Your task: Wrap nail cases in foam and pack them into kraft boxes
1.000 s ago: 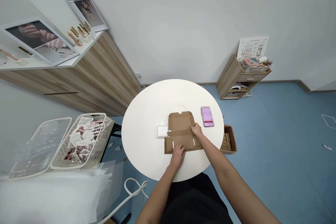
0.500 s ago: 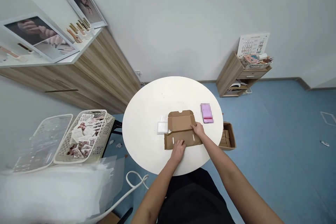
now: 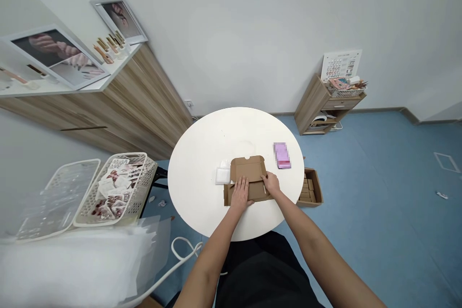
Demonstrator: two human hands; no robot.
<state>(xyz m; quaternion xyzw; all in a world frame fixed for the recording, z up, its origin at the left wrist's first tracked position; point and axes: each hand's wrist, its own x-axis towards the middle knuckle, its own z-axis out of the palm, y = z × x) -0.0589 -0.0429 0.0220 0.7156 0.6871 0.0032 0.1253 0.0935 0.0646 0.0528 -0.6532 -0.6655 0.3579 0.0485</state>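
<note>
A flattened brown cardboard box lies unfolded on the round white table, its notched lid part at the far side. My left hand lies on the cardboard with its fingers stretched out across the crease. At the right edge, my right hand grips the cardboard between thumb and fingers. A white square packet rests just left of the box. Toward the table's right side lies a purple packet, its surface blurred.
Below the table's right edge stands an open carton of small brown boxes. At left are a white basket of small packets, a clear-lidded basket and a stack of white sheets. A small cabinet stands by the wall.
My left hand has moved forward from the near panel to the crease, its fingers now extended. The far panel appears tilted nearer. My right hand still holds the right edge.
</note>
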